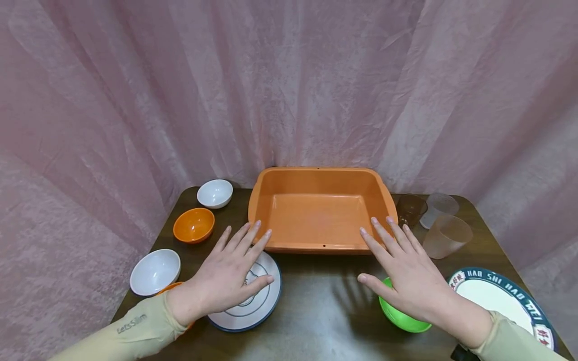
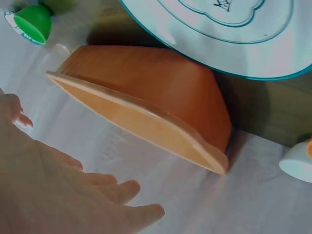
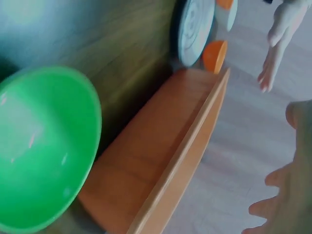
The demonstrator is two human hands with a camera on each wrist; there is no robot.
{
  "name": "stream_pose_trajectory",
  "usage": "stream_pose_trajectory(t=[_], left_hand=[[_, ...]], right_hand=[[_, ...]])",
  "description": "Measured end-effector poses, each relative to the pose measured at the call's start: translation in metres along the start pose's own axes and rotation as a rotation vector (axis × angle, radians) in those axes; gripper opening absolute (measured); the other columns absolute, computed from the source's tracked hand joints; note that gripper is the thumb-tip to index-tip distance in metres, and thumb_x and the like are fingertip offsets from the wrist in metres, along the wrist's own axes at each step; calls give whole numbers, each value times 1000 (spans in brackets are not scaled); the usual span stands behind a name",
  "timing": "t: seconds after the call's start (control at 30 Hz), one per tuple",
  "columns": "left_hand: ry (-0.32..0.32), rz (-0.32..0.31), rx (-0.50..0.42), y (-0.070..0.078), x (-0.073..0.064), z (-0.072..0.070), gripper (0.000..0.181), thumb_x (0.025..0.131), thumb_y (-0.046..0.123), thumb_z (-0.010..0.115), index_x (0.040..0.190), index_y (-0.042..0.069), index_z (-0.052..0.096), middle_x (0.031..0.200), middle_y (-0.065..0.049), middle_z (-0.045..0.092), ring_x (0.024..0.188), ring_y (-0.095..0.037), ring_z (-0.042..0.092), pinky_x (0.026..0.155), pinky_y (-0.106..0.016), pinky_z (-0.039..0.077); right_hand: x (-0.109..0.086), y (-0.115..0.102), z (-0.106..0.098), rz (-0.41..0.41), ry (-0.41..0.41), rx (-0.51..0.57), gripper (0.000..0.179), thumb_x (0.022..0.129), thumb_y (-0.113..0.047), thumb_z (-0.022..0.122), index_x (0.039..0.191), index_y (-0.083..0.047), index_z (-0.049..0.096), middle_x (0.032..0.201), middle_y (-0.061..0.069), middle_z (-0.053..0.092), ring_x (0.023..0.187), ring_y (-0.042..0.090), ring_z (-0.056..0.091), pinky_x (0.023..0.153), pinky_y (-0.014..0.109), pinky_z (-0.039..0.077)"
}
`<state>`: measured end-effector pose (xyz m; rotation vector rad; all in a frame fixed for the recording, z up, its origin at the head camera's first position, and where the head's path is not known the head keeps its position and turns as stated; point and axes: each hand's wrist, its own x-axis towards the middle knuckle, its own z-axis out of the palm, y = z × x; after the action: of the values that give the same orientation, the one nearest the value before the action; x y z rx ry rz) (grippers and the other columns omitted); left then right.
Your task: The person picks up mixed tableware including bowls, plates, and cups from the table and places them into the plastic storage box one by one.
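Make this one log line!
left hand: spread, empty, over round blue-rimmed white plate; right hand: spread, empty, over round green bowl; orange rectangular plastic tub: behind plate

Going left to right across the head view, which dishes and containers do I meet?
Nearer white bowl, farther orange bowl, farther white bowl, blue-rimmed plate, orange basin, green bowl, nearest cup, lettered plate; items whose order is unclear left out.

— What lettering is shown at the lower left of the head view?
— "LetsSlim" is printed along the pale green sleeve.
— And at the lower right?
— "HAO SHI HAO" is borne on the rim of the teal-rimmed plate; the red characters cannot be read with certainty.
— And at the upper right of the left wrist view?
— A dark mark is carried by the second plate; it cannot be deciphered.
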<state>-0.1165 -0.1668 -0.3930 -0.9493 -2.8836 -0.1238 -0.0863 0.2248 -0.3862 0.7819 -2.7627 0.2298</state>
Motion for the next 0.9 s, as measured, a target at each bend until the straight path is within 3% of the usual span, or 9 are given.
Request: stream_pose_trajectory(t=[0.1, 0.2, 0.33, 0.43, 0.53, 0.67, 0.9], left_hand=[[-12, -31, -48, -8, -2, -3, 80, 102, 60, 50, 164, 15, 25, 168, -13, 23, 153, -35, 22, 122, -59, 13], [-50, -88, -148, -21, -4, -7, 74, 103, 45, 56, 162, 9, 30, 161, -17, 36, 147, -39, 33, 120, -58, 23], [-179, -209, -320, -44, -4, -11, 66, 107, 36, 50, 160, 2, 30, 156, -22, 41, 143, -42, 39, 115, -59, 32], [-271, -279, -432, -62, -1, -9, 63, 109, 33, 44, 158, -4, 31, 156, -26, 40, 143, -45, 38, 114, -61, 32], [-328, -319, -506, -79, 4, -2, 60, 110, 29, 42, 154, -9, 34, 155, -30, 39, 143, -47, 36, 115, -62, 29], [-396, -367, -531, -98, 8, 11, 57, 110, 28, 42, 150, -12, 39, 153, -32, 41, 141, -49, 38, 114, -63, 31], [-460, -392, -490, -113, 13, 24, 53, 109, 25, 44, 145, -13, 45, 148, -32, 47, 138, -49, 42, 113, -62, 33]], right_hand=[[3, -15, -5, 42, -36, 177, 73, 103, -51, 56, 164, -21, 27, 168, 4, 25, 155, 31, 14, 121, 55, 18], [7, -32, -8, 118, -94, 447, 62, 107, -43, 53, 162, -27, 31, 163, -2, 35, 151, 24, 28, 116, 54, 31], [15, -51, -2, 196, -195, 874, 54, 109, -31, 53, 159, -19, 38, 154, 4, 47, 142, 25, 44, 110, 37, 42], [21, -64, 9, 236, -279, 1085, 52, 108, -22, 53, 156, -8, 40, 150, 12, 51, 137, 32, 50, 106, 30, 44], [24, -78, 22, 255, -348, 1142, 54, 107, -21, 54, 155, -4, 40, 150, 15, 50, 136, 35, 50, 107, 38, 44], [25, -95, 39, 316, -434, 1165, 57, 104, -23, 58, 154, -2, 41, 151, 17, 48, 135, 39, 48, 107, 53, 43], [30, -117, 62, 489, -489, 1326, 59, 99, -14, 62, 150, 9, 40, 146, 28, 49, 132, 44, 49, 104, 56, 45]])
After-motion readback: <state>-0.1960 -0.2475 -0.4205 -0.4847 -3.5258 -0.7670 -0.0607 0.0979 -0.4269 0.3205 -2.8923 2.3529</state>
